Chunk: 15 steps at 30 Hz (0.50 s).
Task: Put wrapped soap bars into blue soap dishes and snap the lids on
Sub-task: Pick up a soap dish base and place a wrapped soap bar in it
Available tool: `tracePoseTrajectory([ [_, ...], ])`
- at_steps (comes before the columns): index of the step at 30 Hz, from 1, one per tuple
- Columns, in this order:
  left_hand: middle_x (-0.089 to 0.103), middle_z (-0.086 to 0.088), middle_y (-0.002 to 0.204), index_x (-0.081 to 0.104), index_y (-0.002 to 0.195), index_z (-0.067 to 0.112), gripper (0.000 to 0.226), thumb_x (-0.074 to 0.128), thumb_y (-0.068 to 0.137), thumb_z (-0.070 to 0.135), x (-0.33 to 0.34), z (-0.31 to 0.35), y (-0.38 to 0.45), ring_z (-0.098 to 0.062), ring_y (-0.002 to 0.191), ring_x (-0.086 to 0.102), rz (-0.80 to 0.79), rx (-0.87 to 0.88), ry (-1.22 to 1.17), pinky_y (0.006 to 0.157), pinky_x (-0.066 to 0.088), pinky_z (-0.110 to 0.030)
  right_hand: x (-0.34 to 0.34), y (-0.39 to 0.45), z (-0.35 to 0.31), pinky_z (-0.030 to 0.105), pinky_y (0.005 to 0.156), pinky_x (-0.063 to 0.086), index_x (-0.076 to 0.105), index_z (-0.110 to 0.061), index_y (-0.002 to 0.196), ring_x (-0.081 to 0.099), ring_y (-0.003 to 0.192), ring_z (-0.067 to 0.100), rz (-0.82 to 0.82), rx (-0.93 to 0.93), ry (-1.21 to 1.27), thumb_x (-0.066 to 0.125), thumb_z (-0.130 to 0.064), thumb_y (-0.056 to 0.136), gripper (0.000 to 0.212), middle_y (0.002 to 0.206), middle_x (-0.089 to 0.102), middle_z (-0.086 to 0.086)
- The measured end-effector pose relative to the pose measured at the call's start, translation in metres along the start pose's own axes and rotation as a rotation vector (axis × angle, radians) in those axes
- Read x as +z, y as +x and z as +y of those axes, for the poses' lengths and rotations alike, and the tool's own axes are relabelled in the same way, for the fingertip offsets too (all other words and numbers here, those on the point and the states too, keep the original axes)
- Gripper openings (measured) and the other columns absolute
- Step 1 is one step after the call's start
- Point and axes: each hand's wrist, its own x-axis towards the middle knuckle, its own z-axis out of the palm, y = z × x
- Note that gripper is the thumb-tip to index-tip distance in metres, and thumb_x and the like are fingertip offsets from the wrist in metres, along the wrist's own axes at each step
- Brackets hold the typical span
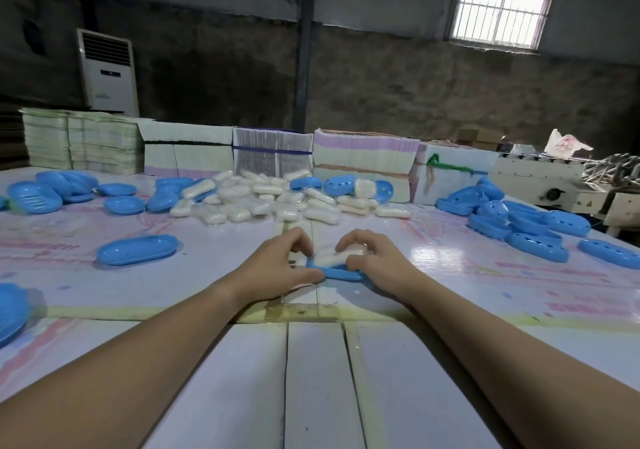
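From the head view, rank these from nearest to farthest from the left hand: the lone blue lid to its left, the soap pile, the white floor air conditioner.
1. Lone blue lid, on the table just left of the left hand.
2. Soap pile, mid-table, ahead of the hand.
3. White floor air conditioner, against the back wall, far left.

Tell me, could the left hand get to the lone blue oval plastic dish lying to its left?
Probably yes: the blue oval dish lies alone on bare table with nothing between. But the left hand is busy holding a wrapped soap bar.
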Motion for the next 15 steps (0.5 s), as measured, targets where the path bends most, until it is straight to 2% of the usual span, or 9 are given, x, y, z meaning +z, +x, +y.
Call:
tracePoseTrajectory([
  [3, 0.058, 0.023, 0.107, 0.056, 0.102, 0.038, 0.043, 0.084, 0.071, 0.045, 0.000, 0.000, 0.000, 0.008, 0.104, 0.052, -0.012, -0.043, -0.030, 0.074, 0.044, -0.013, -0.002, 0.000, -0.002, 0.029, 0.084, 0.042, 0.066, -0.034, 0.090, 0.054, 0.098, 0.015, -0.050, 0.023, 0.048, 0.061, -0.020, 0.074, 0.022, 0.110, 0.057, 0.000],
  [6, 0.055, 0.025, 0.118, 0.054, 0.115, 0.043, 0.047, 0.080, 0.076, 0.048, 0.000, 0.000, -0.001, 0.003, 0.113, 0.050, -0.064, -0.040, 0.032, 0.079, 0.044, -0.012, -0.004, -0.001, -0.003, 0.022, 0.079, 0.042, 0.063, -0.039, 0.103, 0.053, 0.099, 0.009, -0.150, 0.038, 0.036, 0.058, -0.031, 0.070, 0.034, 0.112, 0.056, -0.010],
  [8, 0.056, 0.023, 0.119, 0.056, 0.116, 0.044, 0.043, 0.078, 0.080, 0.048, 0.000, -0.001, 0.000, 0.000, 0.113, 0.051, -0.057, -0.046, 0.029, 0.082, 0.044, -0.013, -0.008, -0.002, -0.003, 0.022, 0.081, 0.044, 0.061, -0.040, 0.113, 0.052, 0.105, 0.007, -0.189, 0.053, 0.059, 0.059, -0.030, 0.072, 0.042, 0.113, 0.055, -0.016],
  [10, 0.056, 0.023, 0.117, 0.058, 0.114, 0.044, 0.038, 0.077, 0.082, 0.048, 0.000, -0.001, 0.001, 0.000, 0.111, 0.051, -0.051, -0.049, 0.044, 0.079, 0.043, -0.012, -0.016, -0.002, 0.000, 0.026, 0.089, 0.047, 0.063, -0.038, 0.114, 0.051, 0.111, 0.007, -0.173, 0.068, 0.063, 0.065, -0.023, 0.075, 0.041, 0.116, 0.057, -0.016],
  [12, 0.056, 0.027, 0.112, 0.059, 0.112, 0.044, 0.035, 0.077, 0.081, 0.048, 0.000, -0.002, 0.001, 0.005, 0.108, 0.050, -0.040, -0.049, 0.045, 0.074, 0.041, -0.010, -0.027, -0.004, 0.005, 0.022, 0.086, 0.049, 0.066, -0.034, 0.111, 0.056, 0.105, 0.009, -0.137, 0.085, 0.060, 0.071, -0.015, 0.080, 0.037, 0.114, 0.061, -0.011],
  [15, 0.058, 0.028, 0.110, 0.060, 0.109, 0.046, 0.037, 0.081, 0.078, 0.046, 0.000, -0.004, 0.002, 0.006, 0.107, 0.052, -0.006, -0.051, -0.001, 0.074, 0.042, -0.010, -0.039, -0.007, 0.012, 0.012, 0.069, 0.048, 0.070, -0.026, 0.108, 0.061, 0.078, 0.003, -0.082, 0.120, 0.091, 0.076, -0.013, 0.081, 0.031, 0.104, 0.068, -0.002],
])
